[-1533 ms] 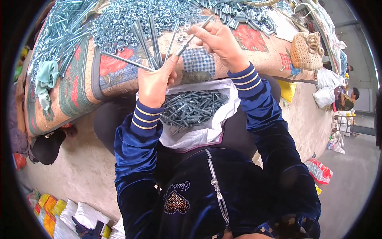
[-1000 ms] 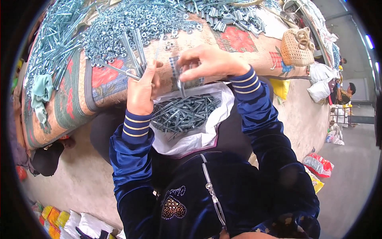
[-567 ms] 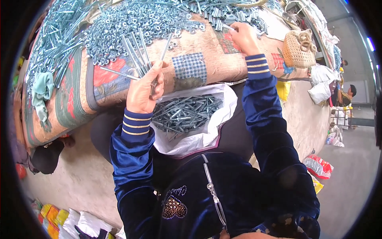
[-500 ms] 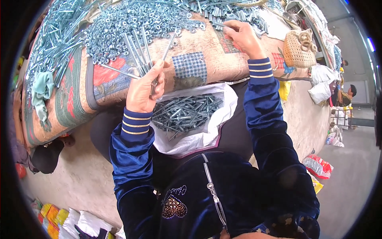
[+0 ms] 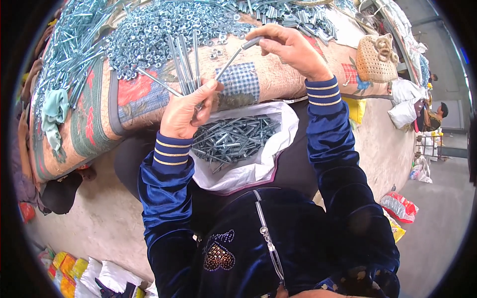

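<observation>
Bringing a metal sleeve (image 5: pixel 253 42) to the tip of a slim rod (image 5: pixel 228 64) above the near edge of a quilted surface (image 5: pixel 285 82), a worker appears to be joining the pair; the next move likely calls for lining up and sliding on. The right hand (image 5: pixel 294 49) pinches the sleeve, thumb against fingers. The left hand (image 5: pixel 184 109) grips the rod with several fanned rods (image 5: pixel 188 67).

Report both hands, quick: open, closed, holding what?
Left hand: closed, holding a fan of slim metal rods.
Right hand: closed, pinching a short metal tube between thumb and fingers.
</observation>
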`<control>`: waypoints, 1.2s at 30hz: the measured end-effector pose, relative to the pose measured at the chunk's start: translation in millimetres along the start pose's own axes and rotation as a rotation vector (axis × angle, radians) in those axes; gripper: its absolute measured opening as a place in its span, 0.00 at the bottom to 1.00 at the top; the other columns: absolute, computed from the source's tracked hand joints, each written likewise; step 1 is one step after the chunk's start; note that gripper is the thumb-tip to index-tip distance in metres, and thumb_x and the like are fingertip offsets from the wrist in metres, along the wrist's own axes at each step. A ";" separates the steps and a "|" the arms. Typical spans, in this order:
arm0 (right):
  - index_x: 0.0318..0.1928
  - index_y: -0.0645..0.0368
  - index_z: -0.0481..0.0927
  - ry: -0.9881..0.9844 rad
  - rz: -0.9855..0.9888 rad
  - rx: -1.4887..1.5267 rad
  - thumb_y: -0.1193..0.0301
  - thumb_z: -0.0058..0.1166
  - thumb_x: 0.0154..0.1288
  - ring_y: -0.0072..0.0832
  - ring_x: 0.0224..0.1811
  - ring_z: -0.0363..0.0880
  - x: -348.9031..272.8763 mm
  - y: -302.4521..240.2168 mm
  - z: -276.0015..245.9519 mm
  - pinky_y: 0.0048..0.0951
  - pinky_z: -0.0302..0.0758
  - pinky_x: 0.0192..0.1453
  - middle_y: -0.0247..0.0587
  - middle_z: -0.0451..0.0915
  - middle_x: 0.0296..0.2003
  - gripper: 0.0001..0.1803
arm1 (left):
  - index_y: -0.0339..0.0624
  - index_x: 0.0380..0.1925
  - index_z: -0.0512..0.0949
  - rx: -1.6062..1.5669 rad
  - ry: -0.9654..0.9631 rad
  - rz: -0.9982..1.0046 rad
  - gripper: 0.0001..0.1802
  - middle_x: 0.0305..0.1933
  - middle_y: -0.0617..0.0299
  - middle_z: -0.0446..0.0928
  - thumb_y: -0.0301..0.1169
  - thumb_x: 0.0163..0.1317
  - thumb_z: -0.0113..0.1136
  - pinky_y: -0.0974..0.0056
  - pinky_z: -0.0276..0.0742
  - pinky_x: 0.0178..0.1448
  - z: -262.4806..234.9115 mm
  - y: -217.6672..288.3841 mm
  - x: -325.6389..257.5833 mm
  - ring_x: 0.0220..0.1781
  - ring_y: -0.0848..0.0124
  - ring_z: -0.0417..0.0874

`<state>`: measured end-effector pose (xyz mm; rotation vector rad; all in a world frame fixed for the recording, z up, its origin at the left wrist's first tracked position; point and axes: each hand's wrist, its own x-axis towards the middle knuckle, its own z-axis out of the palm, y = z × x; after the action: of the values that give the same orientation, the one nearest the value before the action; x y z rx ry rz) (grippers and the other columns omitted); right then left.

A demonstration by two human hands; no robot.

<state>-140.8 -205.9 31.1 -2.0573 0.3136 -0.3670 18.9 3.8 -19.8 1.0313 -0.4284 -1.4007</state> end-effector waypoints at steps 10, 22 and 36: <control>0.42 0.62 0.79 -0.064 0.176 0.548 0.70 0.55 0.64 0.15 0.28 0.74 2.5 1.0 38.1 0.17 0.71 0.34 0.30 0.78 0.31 0.10 | 0.35 0.39 0.75 -0.005 0.001 0.034 0.17 0.17 0.69 0.67 0.40 0.63 0.58 0.78 0.47 0.12 12.8 1.0 -0.7 0.10 0.84 0.58; 0.42 0.59 0.83 0.350 -0.037 -0.274 0.70 0.58 0.59 0.20 0.29 0.78 57.7 69.7 38.2 0.23 0.75 0.35 0.33 0.82 0.30 0.11 | 0.32 0.46 0.71 -0.181 0.186 0.157 0.18 0.22 0.70 0.67 0.34 0.63 0.57 0.78 0.47 0.15 -6.7 4.8 2.0 0.15 0.84 0.58; 0.30 0.56 0.81 0.202 -0.244 -0.815 0.70 0.56 0.52 0.41 0.32 0.77 66.6 60.9 26.7 0.38 0.74 0.36 0.43 0.76 0.26 0.05 | 0.35 0.40 0.76 -0.278 0.175 0.188 0.14 0.22 0.67 0.70 0.35 0.61 0.60 0.78 0.49 0.14 -15.8 4.6 2.5 0.13 0.84 0.62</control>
<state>-73.5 -238.6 -26.0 -2.8781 0.3727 -0.6789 34.5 6.1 -25.3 0.8539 -0.1895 -1.1543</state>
